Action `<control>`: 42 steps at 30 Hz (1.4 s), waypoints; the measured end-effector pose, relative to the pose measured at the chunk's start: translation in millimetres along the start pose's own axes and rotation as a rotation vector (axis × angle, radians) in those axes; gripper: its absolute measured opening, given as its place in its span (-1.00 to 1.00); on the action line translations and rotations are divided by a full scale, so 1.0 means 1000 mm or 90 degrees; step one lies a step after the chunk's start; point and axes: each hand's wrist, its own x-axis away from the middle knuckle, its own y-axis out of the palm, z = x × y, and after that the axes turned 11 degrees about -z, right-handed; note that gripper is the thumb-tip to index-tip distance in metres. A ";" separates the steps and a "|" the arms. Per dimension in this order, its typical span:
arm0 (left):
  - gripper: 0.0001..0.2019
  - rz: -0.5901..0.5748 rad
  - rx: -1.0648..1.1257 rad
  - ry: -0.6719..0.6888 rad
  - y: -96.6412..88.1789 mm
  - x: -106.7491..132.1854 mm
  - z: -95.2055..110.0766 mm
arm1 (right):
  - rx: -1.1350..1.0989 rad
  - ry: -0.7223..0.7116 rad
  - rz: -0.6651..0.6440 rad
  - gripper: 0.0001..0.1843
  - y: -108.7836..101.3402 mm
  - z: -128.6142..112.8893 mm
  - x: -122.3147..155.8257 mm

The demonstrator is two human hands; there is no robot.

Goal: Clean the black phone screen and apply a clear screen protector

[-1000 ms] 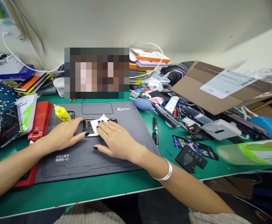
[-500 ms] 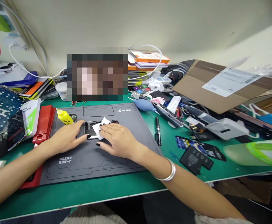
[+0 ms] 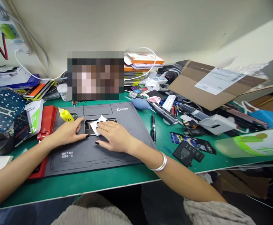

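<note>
On the dark grey work mat (image 3: 91, 162) lies an opened phone (image 3: 87, 126), with its inside facing up. My left hand (image 3: 68, 132) grips the phone's left end, thumb along the near edge and fingers by the far corner. A white wipe (image 3: 94, 127) is spread over the middle of the phone. My right hand (image 3: 115, 136) presses that wipe down with its fingers, its thumb held out toward me. Much of the phone's right part is hidden under this hand. Beyond my left hand is a yellow bottle (image 3: 66, 115) with a pointed tip.
A red tool case (image 3: 47, 120) borders the mat's left side. To the right lie a black pen (image 3: 153, 128), a blue air blower (image 3: 140, 104) and a phone battery (image 3: 185, 153). Farther right are a cardboard box (image 3: 190, 81) and a green-labelled bottle (image 3: 255, 142).
My view has shifted slightly. My right hand and the wipe have moved slightly left relative to the phone; my left hand keeps its place at the phone's left end.
</note>
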 end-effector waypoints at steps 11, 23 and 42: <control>-0.32 0.002 -0.001 0.023 0.002 -0.001 -0.009 | -0.017 0.135 -0.013 -0.62 0.000 0.009 -0.007; -0.33 0.021 0.002 0.022 0.005 0.003 -0.009 | -0.022 0.101 -0.013 -0.51 0.003 -0.001 -0.006; -0.32 0.018 0.016 0.016 0.005 0.005 -0.007 | -0.031 0.043 -0.118 -0.25 0.001 -0.010 -0.005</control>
